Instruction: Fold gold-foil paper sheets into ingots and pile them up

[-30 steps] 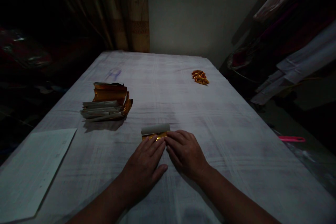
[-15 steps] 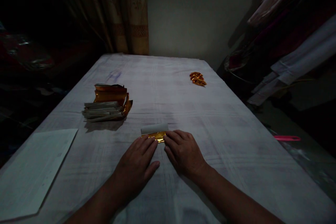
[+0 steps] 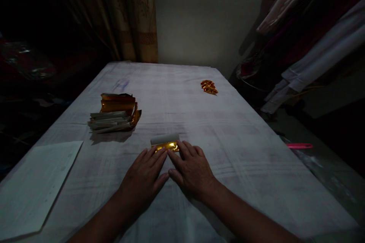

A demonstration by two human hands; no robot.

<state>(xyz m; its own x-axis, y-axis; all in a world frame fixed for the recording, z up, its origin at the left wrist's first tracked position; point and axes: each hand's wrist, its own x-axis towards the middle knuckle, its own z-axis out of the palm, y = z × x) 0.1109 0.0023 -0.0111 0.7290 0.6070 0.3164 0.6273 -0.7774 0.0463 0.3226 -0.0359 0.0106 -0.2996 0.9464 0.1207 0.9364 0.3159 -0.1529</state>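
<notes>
A sheet of gold foil paper [image 3: 167, 146] lies folded in front of me, its grey-white backing curling up along the far edge. My left hand [image 3: 144, 174] rests flat with its fingertips on the sheet's near left edge, fingers stretched out. My right hand [image 3: 191, 169] presses the near right edge the same way, fingers extended. The index fingers of both hands nearly meet at the middle of the near edge, and the thumbs almost touch. Beyond my left hand stands a stack of gold foil papers [image 3: 114, 115], curled and showing gold and grey sides.
Several folded gold foil pieces [image 3: 209, 87] sit in a small pile at the far right of the cloth-covered table [image 3: 242, 152]. A flat white sheet [image 3: 37, 186] lies at the left edge. Clothes [image 3: 316, 49] hang on the right; a curtain [image 3: 137, 19] hangs at the back.
My right hand has slid left along the foil paper's near edge, bringing its index finger and thumb close to my left hand's. The whole view has shifted slightly.
</notes>
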